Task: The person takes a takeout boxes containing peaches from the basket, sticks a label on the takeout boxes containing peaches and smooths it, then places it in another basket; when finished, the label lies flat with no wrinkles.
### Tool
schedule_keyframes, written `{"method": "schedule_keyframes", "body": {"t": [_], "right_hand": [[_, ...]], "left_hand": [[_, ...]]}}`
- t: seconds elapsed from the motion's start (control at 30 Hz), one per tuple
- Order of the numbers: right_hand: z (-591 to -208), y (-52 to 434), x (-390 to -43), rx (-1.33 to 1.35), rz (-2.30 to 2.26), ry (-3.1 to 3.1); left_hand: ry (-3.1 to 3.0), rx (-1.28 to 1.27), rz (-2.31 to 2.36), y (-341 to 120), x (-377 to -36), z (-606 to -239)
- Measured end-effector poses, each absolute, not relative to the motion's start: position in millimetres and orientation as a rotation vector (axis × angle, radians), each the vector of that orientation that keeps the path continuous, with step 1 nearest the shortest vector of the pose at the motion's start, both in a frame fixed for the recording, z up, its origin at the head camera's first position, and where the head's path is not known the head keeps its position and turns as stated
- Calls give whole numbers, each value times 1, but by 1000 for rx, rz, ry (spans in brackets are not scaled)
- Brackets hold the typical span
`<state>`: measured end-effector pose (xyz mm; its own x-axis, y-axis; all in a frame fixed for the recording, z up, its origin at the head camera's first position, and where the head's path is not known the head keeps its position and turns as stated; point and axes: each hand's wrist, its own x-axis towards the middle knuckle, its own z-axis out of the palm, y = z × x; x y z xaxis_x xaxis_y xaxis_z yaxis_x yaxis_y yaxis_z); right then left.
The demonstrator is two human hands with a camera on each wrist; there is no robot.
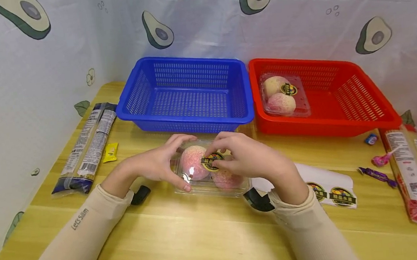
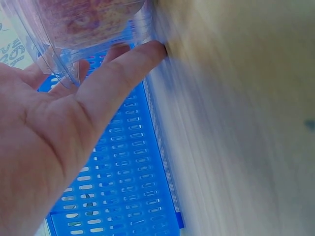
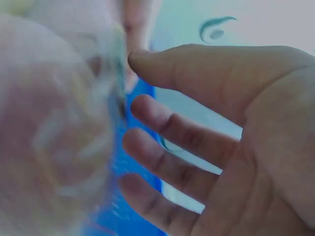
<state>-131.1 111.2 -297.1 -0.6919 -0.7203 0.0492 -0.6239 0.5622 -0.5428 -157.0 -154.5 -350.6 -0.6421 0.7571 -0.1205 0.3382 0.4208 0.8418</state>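
Observation:
In the head view a clear plastic clamshell box (image 1: 206, 187) sits on the table in front of the baskets, with two pink peaches (image 1: 194, 161) inside. A black-and-gold oval sticker (image 1: 208, 162) lies on its lid. My left hand (image 1: 160, 162) holds the box's left end, thumb along the front edge and fingers at the back. My right hand (image 1: 250, 155) touches the sticker from above with thumb and fingertips. In the right wrist view its other fingers (image 3: 167, 162) are loosely bent beside the lid. The left wrist view shows the left hand (image 2: 64, 118) reaching along the box wall.
Behind stand a blue basket (image 1: 189, 121) and a red basket (image 1: 325, 125); the red one contains another labelled peach box (image 1: 300, 108). A white sticker sheet (image 1: 320, 178) lies right of the hands. Noodle packets (image 1: 89, 145) and wrapped sweets (image 1: 110, 152) lie toward the sides.

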Motion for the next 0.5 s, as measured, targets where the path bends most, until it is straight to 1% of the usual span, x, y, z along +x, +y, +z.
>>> {"method": "schedule_keyframes", "body": {"t": [0.13, 0.37, 0.5], "right_hand": [[-301, 107, -131, -1199, -754, 2616], [-300, 115, -133, -1068, -820, 2624], [-302, 111, -134, -1154, -796, 2599]], "left_hand": [[2183, 922, 1139, -155, -157, -350], [2180, 927, 1142, -154, -158, -352], [2181, 933, 1144, -154, -158, -353]]}}
